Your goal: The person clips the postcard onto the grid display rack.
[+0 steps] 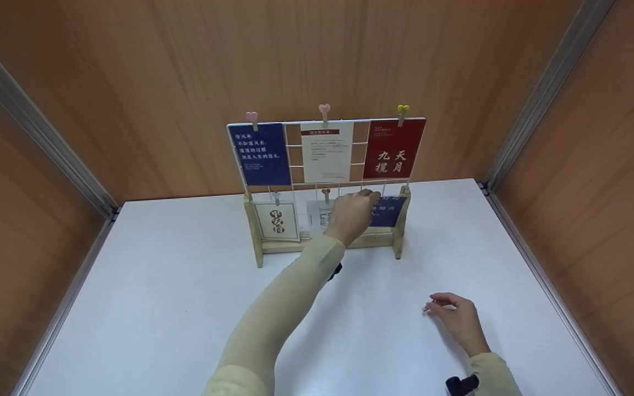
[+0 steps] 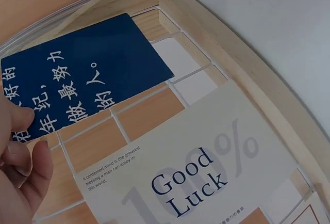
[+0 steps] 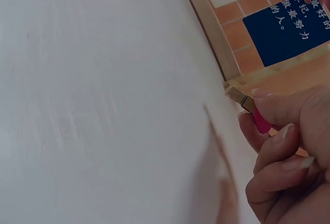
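My left hand (image 1: pixel 353 213) pinches the upper left part of a dark blue card (image 2: pixel 98 69) with white Chinese writing. It holds the card against the lower right of a white wire grid (image 2: pixel 119 125) in a wooden stand (image 1: pixel 398 242). Beside that card, a pale "Good Luck" card (image 2: pixel 191 167) hangs on the grid, partly covered by the left hand in the head view. Lower and to the right, over the white table, my right hand (image 1: pixel 459 320) pinches a small wooden clothespin (image 3: pixel 242 99) with a pink end between thumb and forefinger.
Along the grid's top hang a blue card (image 1: pixel 262 159), a white card (image 1: pixel 327 157) and a red card (image 1: pixel 393 146), each under a heart-topped clothespin. A cream card (image 1: pixel 278 223) hangs at lower left. Wood-grain panels (image 1: pixel 317 60) enclose the white table (image 1: pixel 174 286).
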`<control>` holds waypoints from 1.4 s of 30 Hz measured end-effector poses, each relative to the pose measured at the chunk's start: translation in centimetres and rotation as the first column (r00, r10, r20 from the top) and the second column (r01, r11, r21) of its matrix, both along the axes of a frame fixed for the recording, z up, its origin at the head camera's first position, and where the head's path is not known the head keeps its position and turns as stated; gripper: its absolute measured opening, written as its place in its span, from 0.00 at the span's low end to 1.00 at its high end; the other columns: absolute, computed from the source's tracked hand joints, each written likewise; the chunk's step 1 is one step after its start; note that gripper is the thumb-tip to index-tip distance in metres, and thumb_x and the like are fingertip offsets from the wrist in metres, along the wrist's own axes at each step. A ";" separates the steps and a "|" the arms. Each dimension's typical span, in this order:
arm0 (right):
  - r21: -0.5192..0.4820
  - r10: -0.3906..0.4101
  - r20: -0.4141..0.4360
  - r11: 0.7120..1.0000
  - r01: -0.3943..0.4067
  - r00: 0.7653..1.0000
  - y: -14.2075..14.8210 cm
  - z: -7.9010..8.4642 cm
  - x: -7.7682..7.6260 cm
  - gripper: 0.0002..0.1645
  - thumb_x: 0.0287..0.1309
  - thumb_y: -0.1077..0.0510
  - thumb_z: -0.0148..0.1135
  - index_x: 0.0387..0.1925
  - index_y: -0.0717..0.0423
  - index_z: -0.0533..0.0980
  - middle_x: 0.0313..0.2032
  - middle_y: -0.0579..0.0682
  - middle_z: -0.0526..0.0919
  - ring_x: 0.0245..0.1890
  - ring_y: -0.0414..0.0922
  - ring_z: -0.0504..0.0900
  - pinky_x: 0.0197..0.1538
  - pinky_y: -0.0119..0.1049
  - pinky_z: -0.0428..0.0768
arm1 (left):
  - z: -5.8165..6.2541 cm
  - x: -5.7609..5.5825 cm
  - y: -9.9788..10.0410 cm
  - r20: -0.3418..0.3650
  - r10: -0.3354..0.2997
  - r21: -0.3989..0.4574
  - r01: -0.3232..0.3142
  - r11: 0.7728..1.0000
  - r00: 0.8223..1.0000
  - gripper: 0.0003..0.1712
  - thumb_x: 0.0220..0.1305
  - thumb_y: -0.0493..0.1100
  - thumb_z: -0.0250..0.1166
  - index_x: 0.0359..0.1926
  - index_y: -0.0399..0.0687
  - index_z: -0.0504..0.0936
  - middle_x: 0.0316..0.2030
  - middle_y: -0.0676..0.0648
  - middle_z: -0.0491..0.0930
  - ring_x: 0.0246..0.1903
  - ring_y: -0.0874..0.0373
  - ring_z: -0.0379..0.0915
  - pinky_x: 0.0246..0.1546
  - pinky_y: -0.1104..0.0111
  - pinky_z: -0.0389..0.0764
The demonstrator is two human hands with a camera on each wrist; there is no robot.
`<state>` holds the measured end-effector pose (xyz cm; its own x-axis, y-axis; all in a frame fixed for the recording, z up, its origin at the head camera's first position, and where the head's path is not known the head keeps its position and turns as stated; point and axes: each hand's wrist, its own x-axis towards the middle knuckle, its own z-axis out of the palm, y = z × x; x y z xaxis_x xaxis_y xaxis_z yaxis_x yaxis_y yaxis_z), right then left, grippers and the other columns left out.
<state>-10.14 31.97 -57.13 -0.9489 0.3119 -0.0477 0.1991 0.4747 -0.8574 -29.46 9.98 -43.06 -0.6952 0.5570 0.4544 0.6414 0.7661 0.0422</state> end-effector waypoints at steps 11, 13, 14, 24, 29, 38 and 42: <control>0.121 0.079 -0.096 0.990 -0.067 0.992 -0.9 2.2 -1.1 0.13 0.58 0.62 0.71 0.44 0.62 0.83 0.37 0.48 0.85 0.43 0.46 0.80 0.47 0.39 0.79 | -1.0 -0.8 0.7 -0.041 0.045 -0.027 -0.046 0.999 0.998 0.13 0.72 0.38 0.57 0.49 0.52 0.86 0.38 0.51 0.87 0.27 0.59 0.83 0.27 0.68 0.83; 0.159 0.110 -0.124 0.983 -0.090 0.986 -1.2 2.8 -1.5 0.12 0.57 0.63 0.71 0.43 0.62 0.83 0.36 0.46 0.85 0.42 0.46 0.80 0.48 0.42 0.79 | -1.1 -0.8 0.7 -0.047 0.050 -0.037 -0.052 0.998 0.998 0.13 0.73 0.39 0.57 0.49 0.51 0.86 0.36 0.51 0.87 0.27 0.59 0.83 0.27 0.68 0.83; 0.183 0.127 -0.137 0.978 -0.101 0.982 -1.3 3.1 -1.8 0.11 0.56 0.63 0.72 0.42 0.61 0.84 0.35 0.45 0.85 0.41 0.45 0.80 0.47 0.43 0.79 | -1.1 -0.8 0.8 -0.049 0.052 -0.040 -0.054 0.998 0.997 0.13 0.73 0.39 0.56 0.49 0.51 0.86 0.36 0.51 0.87 0.27 0.59 0.83 0.27 0.68 0.83; 0.352 0.232 -0.236 0.926 -0.139 0.944 -2.9 7.9 -4.6 0.08 0.54 0.61 0.73 0.37 0.58 0.85 0.33 0.45 0.87 0.26 0.41 0.75 0.29 0.32 0.73 | -1.3 -1.2 1.2 -0.052 0.078 -0.056 -0.081 0.995 0.996 0.12 0.73 0.40 0.57 0.47 0.52 0.87 0.35 0.51 0.87 0.28 0.58 0.84 0.26 0.67 0.83; 0.379 0.263 -0.249 0.912 -0.156 0.932 -3.9 9.9 -6.0 0.08 0.56 0.64 0.72 0.38 0.59 0.85 0.34 0.49 0.87 0.23 0.41 0.72 0.27 0.32 0.71 | -1.5 -1.3 1.4 -0.075 0.087 -0.083 -0.093 0.992 0.993 0.14 0.71 0.38 0.58 0.52 0.54 0.85 0.37 0.49 0.87 0.29 0.57 0.84 0.27 0.65 0.84; 0.485 0.298 -0.314 0.867 -0.117 0.901 -5.0 13.7 -8.3 0.08 0.57 0.65 0.70 0.40 0.60 0.84 0.39 0.52 0.84 0.34 0.47 0.79 0.36 0.43 0.79 | -1.8 -1.2 1.4 -0.121 0.086 -0.106 -0.099 0.989 0.989 0.15 0.71 0.39 0.58 0.54 0.54 0.85 0.39 0.49 0.87 0.28 0.57 0.84 0.26 0.66 0.84; 0.521 0.310 -0.329 0.848 -0.102 0.892 -5.0 14.9 -9.4 0.09 0.58 0.65 0.70 0.42 0.61 0.84 0.41 0.54 0.83 0.39 0.51 0.81 0.41 0.47 0.81 | -2.1 -1.3 1.2 -0.134 0.072 -0.105 -0.087 0.991 0.988 0.15 0.72 0.39 0.57 0.54 0.52 0.84 0.40 0.48 0.87 0.28 0.57 0.84 0.26 0.66 0.84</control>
<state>-19.56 26.92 -42.18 -0.8994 -0.0090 0.4370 -0.2482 0.8335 -0.4936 -30.73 11.21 -45.13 -0.6787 0.5538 0.4824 0.5728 0.8102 -0.1244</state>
